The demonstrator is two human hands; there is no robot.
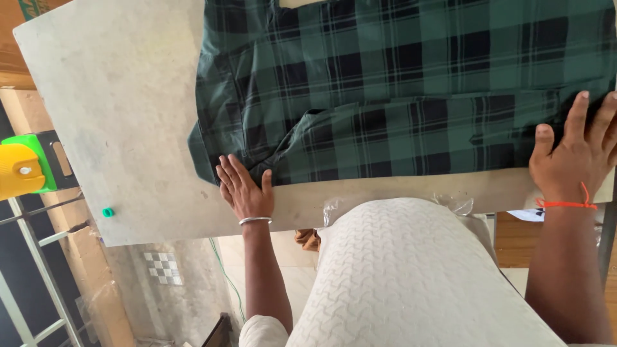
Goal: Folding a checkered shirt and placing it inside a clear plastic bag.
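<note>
Green plaid shirt (411, 90) lies partly folded on the counter (128, 115) — left hand (245, 189) and right hand (575, 157) press flat, fingers spread, holding nothing — sleeve fold beside the left hand not yet smoothed.

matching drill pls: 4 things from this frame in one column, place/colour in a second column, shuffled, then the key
Things:
1. plaid garment
2. left hand
3. right hand
4. small round cap

Place or colour:
A. flat on the garment's right end, orange thread at the wrist
B. green, alone on the board near its left corner
C. dark green and black checks, spread over the board
D. at the garment's near left corner, metal bangle at the wrist

Pairs: 1-C, 2-D, 3-A, 4-B
</note>
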